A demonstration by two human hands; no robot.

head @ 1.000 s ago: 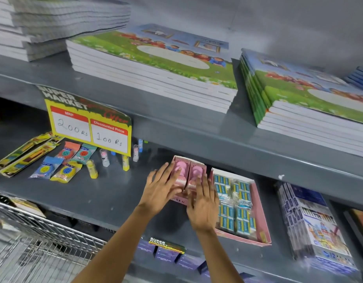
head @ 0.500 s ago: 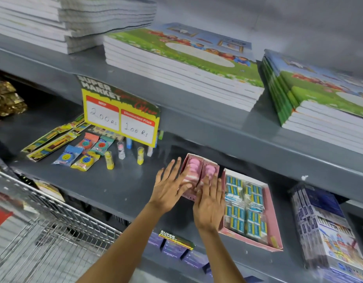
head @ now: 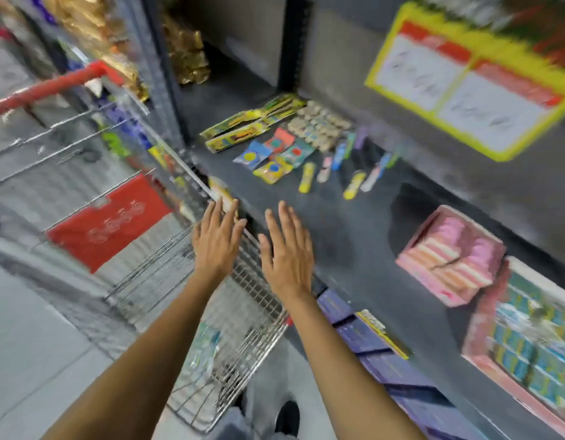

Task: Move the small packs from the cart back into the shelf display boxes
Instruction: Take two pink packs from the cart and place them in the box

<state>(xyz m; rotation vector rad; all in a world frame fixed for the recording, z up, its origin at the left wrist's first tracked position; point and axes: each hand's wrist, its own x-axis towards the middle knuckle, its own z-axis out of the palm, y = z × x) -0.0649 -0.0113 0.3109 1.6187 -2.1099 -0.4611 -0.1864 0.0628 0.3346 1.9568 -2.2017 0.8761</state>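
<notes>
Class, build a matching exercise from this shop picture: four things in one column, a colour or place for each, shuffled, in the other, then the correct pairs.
Things
1. cart handle
2. price sign
3. left hand
4. display box of pink packs

Descriptions
A. yellow border, hanging at the upper right
B. on the grey shelf, at the right
C. red bar at the upper left
D. open and empty, over the wire cart's edge

Pairs: 1-C, 2-A, 3-D, 4-B
</notes>
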